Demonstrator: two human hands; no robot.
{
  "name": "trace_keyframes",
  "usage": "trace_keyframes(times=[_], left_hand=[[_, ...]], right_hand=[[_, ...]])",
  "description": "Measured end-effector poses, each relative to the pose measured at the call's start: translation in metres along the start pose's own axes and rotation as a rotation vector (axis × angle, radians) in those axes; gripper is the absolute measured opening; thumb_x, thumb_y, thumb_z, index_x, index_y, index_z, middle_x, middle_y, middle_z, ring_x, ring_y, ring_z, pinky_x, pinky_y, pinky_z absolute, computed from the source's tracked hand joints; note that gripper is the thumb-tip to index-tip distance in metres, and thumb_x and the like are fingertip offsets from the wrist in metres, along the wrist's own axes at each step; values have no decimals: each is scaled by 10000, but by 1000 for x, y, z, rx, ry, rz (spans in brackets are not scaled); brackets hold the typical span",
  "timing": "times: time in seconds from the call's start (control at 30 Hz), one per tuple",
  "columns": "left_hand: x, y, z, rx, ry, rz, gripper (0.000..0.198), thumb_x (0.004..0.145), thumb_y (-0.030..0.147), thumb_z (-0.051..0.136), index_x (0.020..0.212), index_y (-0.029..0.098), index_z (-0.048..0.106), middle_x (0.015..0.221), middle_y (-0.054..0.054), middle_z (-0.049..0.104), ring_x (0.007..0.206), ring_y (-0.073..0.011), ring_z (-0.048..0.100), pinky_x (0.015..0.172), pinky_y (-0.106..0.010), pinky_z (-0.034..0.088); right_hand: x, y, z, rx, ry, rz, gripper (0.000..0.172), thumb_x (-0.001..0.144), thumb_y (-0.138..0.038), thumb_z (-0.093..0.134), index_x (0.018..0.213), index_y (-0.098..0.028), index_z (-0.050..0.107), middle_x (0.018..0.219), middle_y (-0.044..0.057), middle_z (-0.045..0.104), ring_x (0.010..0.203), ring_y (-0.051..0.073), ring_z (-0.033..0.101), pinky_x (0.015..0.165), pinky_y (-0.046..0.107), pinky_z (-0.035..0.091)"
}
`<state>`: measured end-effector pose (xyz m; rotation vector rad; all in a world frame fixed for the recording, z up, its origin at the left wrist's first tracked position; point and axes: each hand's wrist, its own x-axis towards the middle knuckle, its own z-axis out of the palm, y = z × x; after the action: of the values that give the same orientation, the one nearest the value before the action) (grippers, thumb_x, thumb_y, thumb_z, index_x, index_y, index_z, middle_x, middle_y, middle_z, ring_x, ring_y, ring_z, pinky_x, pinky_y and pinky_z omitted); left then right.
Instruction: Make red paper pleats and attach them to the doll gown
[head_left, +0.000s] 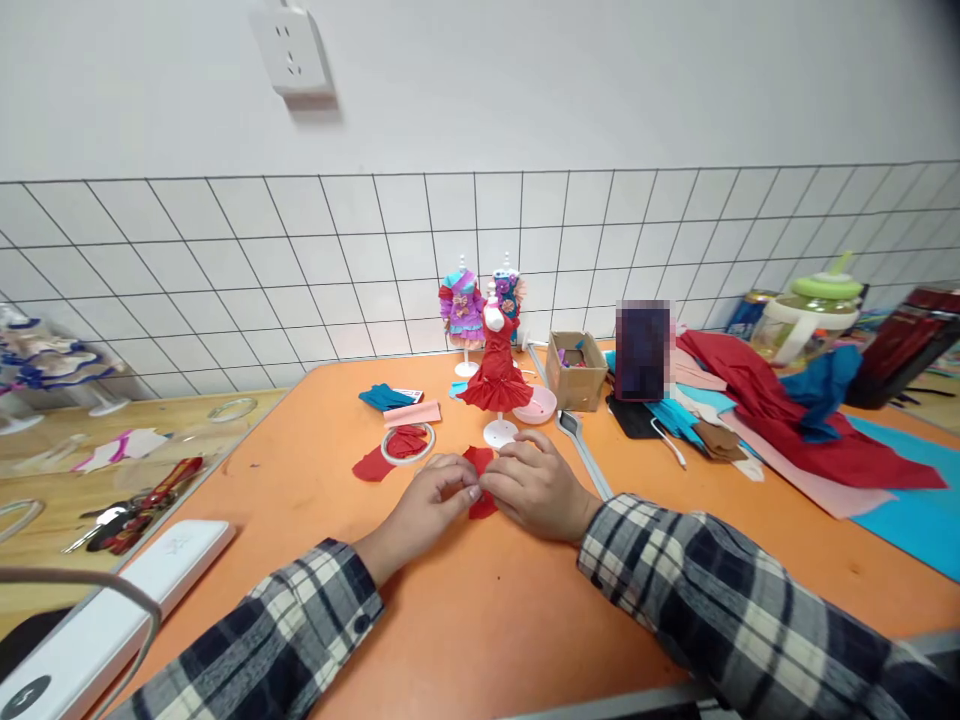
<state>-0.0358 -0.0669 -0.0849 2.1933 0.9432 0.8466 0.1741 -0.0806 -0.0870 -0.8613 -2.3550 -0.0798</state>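
Between my two hands a small red crepe-paper piece [482, 505] shows above and below the fingers, over the orange table. My left hand [433, 500] pinches its left side with thumb and forefinger. From the right, my right hand [536, 487] has its fingers bent over the same piece. Just behind them stands a small white mannequin in a red crepe-paper dress [496, 375]. To the left, a white ring [389, 449] lies around crumpled red paper, with a flat red piece [371, 466] beside it.
Two more dressed mannequins [463, 308] stand near the wall. A cardboard box [576, 372], pink dish [537, 405], tweezers-like grey tool [585, 452] and phone [643, 350] are at right, with coloured paper sheets [810, 430] beyond. A white power strip [127, 610] lies left.
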Motion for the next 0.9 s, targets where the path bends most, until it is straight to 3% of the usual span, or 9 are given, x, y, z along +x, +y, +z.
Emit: trace_keyframes(times=[0.07, 0.13, 0.2, 0.33, 0.57, 0.7, 0.8, 0.9], left_hand=[[-1, 0, -1, 22, 10, -3, 265, 869, 383, 558, 715, 186, 644, 823, -56, 647, 840, -209, 571, 790, -340, 439], [-3, 0, -2, 96, 18, 0, 223, 855, 344, 575, 721, 185, 655, 869, -64, 659, 867, -216, 571, 802, -351, 429], [-5, 1, -4, 213, 27, 20, 187, 845, 318, 586, 732, 190, 662, 900, -60, 665, 889, -223, 563, 817, -369, 404], [-8, 6, -5, 446, -3, 99, 156, 850, 296, 568, 766, 214, 672, 916, -48, 669, 933, -240, 532, 831, -412, 334], [-12, 18, -5, 559, -24, 145, 183, 874, 312, 543, 786, 219, 673, 905, -46, 668, 920, -241, 518, 851, -446, 287], [-11, 20, -1, 465, -28, 108, 174, 852, 286, 556, 739, 203, 659, 859, -34, 663, 910, -225, 531, 874, -433, 301], [-8, 25, 6, 209, -2, 27, 205, 808, 206, 496, 623, 181, 581, 709, -17, 614, 792, -182, 545, 796, -350, 381], [-6, 33, 12, -50, 32, -53, 176, 753, 189, 458, 588, 186, 517, 685, -10, 595, 711, -156, 545, 711, -286, 426]], right_hand=[[-3, 1, -3, 99, 57, 61, 250, 845, -209, 517, 1070, -238, 621, 1080, 62, 667, 1070, 235, 526, 1049, 442, 295], [-5, 3, -5, 232, 91, 120, 423, 793, -184, 531, 1214, -205, 556, 1189, 84, 618, 1136, 241, 508, 1028, 423, 343], [-5, 5, -6, 322, 58, 160, 462, 807, -184, 517, 1268, -200, 535, 1225, 89, 604, 1148, 234, 513, 999, 409, 378], [-1, 1, -4, 273, -44, 226, 224, 847, -305, 606, 1049, -238, 677, 1110, 56, 671, 1089, 230, 540, 973, 406, 382], [-2, -6, -1, 214, -11, 261, 35, 808, -260, 674, 807, -237, 700, 1032, 18, 693, 1053, 207, 553, 939, 383, 374], [-3, -9, 2, 168, 49, 171, 13, 784, -215, 672, 782, -228, 675, 1016, 9, 679, 1008, 189, 558, 900, 367, 371], [-3, -11, 2, 90, 170, -11, 54, 773, -169, 658, 795, -218, 659, 971, 16, 682, 953, 182, 561, 861, 360, 377], [-4, -10, -4, -32, 302, -229, 71, 827, -159, 620, 855, -216, 654, 915, 17, 701, 886, 173, 559, 832, 359, 390]])
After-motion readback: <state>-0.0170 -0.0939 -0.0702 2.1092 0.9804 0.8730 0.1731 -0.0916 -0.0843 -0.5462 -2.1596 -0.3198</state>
